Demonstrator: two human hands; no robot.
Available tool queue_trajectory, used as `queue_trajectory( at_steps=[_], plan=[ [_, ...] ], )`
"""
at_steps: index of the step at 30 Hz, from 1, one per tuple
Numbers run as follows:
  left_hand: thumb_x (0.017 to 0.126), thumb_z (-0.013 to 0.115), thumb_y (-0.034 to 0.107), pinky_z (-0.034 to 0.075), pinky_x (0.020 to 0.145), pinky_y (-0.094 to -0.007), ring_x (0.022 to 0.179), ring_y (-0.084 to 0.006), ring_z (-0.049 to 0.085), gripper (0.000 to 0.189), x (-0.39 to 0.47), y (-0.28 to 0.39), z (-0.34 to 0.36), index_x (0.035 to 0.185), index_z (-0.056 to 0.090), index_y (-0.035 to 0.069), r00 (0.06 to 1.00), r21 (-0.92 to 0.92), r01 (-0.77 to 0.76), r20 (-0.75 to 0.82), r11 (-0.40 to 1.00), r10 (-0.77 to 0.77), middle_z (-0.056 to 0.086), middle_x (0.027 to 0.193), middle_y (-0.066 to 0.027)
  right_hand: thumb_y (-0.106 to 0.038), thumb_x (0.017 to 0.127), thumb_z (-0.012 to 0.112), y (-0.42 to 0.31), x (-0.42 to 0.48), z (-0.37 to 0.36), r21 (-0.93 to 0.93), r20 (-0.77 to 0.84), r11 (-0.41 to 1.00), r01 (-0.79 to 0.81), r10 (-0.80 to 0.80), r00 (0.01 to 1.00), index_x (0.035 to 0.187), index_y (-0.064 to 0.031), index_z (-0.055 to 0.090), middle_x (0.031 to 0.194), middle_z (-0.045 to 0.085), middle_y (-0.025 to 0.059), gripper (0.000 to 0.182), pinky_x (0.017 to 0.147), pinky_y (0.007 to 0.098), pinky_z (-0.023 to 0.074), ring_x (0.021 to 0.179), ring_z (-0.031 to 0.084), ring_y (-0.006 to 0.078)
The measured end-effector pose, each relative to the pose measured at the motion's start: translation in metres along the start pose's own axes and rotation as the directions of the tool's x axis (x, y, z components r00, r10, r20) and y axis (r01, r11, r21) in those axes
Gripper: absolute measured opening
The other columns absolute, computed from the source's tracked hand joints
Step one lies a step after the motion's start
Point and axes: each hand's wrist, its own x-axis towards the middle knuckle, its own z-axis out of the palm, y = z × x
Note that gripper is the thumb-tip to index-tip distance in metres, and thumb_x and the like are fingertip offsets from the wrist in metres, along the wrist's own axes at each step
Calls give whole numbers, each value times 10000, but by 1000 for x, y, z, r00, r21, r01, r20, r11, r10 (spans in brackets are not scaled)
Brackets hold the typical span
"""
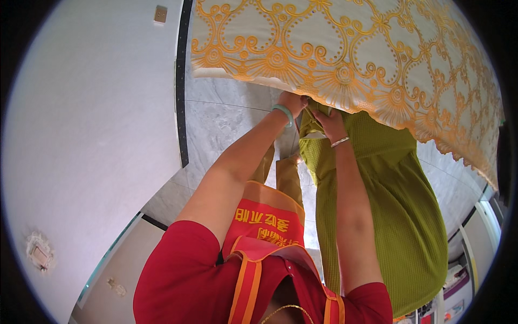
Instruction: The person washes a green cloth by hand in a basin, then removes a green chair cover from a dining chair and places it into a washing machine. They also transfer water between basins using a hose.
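Observation:
A green waffle-textured fabric cover [380,210] drapes over a tall form that looks like a chair, on my right. My left hand [292,103], with a pale green bangle on its wrist, grips the cover's gathered edge just below the tablecloth hem. Close by, my right hand [330,123] pinches a fold of the same cover, thumb on top. A silver bangle sits on that wrist. A small white patch [317,135] shows under the green edge between the hands. The fingertips of both hands are partly hidden.
A table with a white and gold lace-patterned tablecloth [344,48] overhangs the hands. To the left rises a white wall [101,121] with a dark baseboard [181,101] and a socket [160,14]. Grey marble-look tiles [222,117] cover the floor. Shelves with items [455,279] stand lower right.

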Motion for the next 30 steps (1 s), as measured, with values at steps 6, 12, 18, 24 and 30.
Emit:
queue_trajectory(
  at_steps=[6, 12, 18, 24, 30],
  plan=[
    [714, 542, 170, 437, 602, -387, 693, -310, 551, 190, -7, 6, -16, 851, 545, 38, 992, -310, 75, -77, 948, -104, 574, 737, -147, -260, 706, 635, -2, -5, -4, -270, -104, 961, -60, 33, 994, 809, 76, 547, 593, 532, 111, 362, 509, 317, 391, 516, 444, 127],
    [718, 533, 169, 435, 681, -384, 769, -305, 551, 182, -4, 23, -34, 846, 563, 43, 999, -119, 41, 33, 992, -38, 587, 814, -135, -228, 715, 631, -10, -4, -5, -349, -58, 934, -75, 59, 997, 1024, 54, 494, 904, 583, 108, 441, 744, 296, 413, 811, 534, 187],
    [736, 514, 188, 350, 864, -377, 991, -284, 468, 276, 12, 24, -34, 990, 559, 90, 972, -98, 107, 221, 989, -83, 545, 1028, -110, -223, 711, 628, -2, -1, -3, -268, -51, 963, 36, -51, 997, 1003, 52, 491, 945, 561, 142, 424, 758, 311, 399, 863, 523, 226],
    [760, 514, 233, 348, 879, -368, 1029, -269, 452, 345, 21, 28, -37, 1083, 512, 111, 936, -26, 82, 345, 996, -68, 520, 1095, -81, -224, 702, 615, -3, -3, -1, -230, -48, 968, 104, -118, 992, 939, 66, 511, 867, 580, 193, 389, 705, 357, 425, 821, 556, 320],
    [768, 516, 248, 343, 889, -361, 1061, -258, 434, 354, 25, 17, -19, 1101, 500, 127, 890, 69, 40, 452, 997, -67, 509, 1113, -72, -210, 719, 593, 1, -2, -2, -325, -66, 931, 164, -195, 978, 975, 57, 496, 897, 573, 202, 382, 719, 370, 421, 840, 548, 338]
  ],
)
